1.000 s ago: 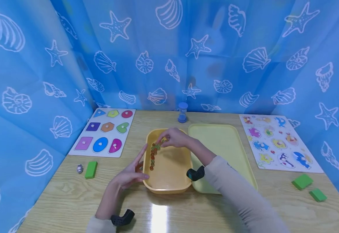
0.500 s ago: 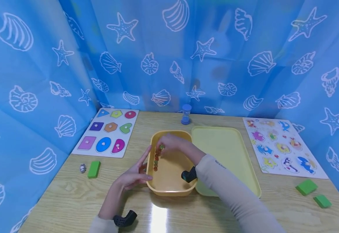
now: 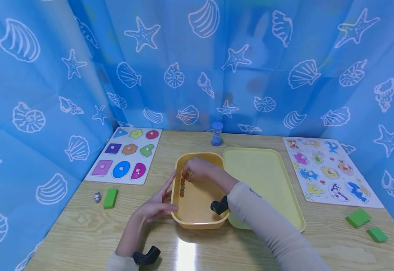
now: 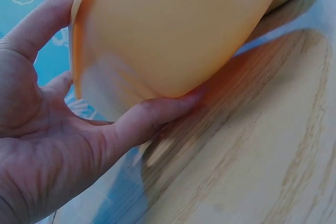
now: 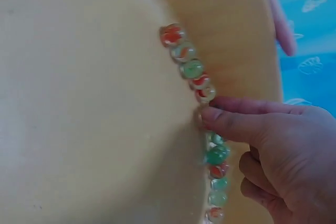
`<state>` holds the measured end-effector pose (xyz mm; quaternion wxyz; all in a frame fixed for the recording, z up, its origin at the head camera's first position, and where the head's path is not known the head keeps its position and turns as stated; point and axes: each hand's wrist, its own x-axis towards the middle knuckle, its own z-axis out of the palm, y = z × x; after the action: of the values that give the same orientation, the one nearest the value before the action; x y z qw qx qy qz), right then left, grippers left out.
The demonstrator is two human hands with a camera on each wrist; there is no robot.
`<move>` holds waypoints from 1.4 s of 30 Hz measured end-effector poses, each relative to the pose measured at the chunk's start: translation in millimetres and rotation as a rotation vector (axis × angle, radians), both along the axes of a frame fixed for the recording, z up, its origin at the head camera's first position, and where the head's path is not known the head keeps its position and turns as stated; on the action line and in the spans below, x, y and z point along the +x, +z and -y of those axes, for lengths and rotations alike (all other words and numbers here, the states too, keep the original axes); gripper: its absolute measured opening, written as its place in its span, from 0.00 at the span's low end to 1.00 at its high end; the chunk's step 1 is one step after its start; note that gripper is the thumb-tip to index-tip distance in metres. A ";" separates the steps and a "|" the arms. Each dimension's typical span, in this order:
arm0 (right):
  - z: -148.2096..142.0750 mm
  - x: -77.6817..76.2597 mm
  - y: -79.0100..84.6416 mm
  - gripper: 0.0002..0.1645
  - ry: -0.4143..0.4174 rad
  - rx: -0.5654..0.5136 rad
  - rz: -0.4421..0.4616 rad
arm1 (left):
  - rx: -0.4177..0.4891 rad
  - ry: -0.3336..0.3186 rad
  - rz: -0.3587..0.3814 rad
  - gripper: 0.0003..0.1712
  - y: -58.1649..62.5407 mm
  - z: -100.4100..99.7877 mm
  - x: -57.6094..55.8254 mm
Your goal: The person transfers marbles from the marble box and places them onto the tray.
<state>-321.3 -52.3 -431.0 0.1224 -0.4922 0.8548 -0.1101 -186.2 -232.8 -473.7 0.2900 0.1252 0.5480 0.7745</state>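
Note:
An orange plastic basin (image 3: 200,222) stands on the table, with a row of red and green glass marbles (image 5: 192,68) along the inside of its left wall. My right hand (image 3: 198,168) reaches into it; in the right wrist view thumb and index finger pinch a marble (image 5: 200,118) in the middle of the row, mostly hidden by the fingertips. My left hand (image 3: 158,203) rests against the outside of the basin's left side. Its fingers and thumb are spread and fairly straight, the thumb (image 4: 157,114) lying by the lower front corner in the left wrist view.
A pale yellow tray (image 3: 262,177) lies right of the basin. A shape puzzle board (image 3: 124,156) is at back left, a sea-animal puzzle (image 3: 332,171) at right. A blue sand timer (image 3: 216,134), green blocks (image 3: 110,198) and a small grey figure (image 3: 97,197) also stand around.
My right hand has moved down from the far left corner of the basin to the row of marbles along the left wall. The left hand keeps its place on the basin.

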 end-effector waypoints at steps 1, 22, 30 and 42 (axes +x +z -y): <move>-2.0 -0.2 1.5 0.09 -0.003 -0.028 0.028 | -0.001 0.002 0.002 0.60 0.1 0.1 0.3; -209.5 -5.6 -39.9 0.13 -0.636 -0.349 0.031 | 0.013 0.004 -0.003 0.60 -0.2 6.2 -0.4; -171.3 -0.6 -11.8 0.18 -0.561 -0.469 0.011 | -0.021 0.017 -0.001 0.60 0.2 2.8 0.3; -16.7 10.3 19.4 0.13 -0.081 -0.252 0.180 | -0.022 -0.002 -0.009 0.60 1.2 3.6 1.7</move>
<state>-311.0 -35.6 -411.5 0.1311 -0.4569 0.8390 -0.2650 -184.4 -236.4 -472.5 0.2894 0.1260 0.5576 0.7677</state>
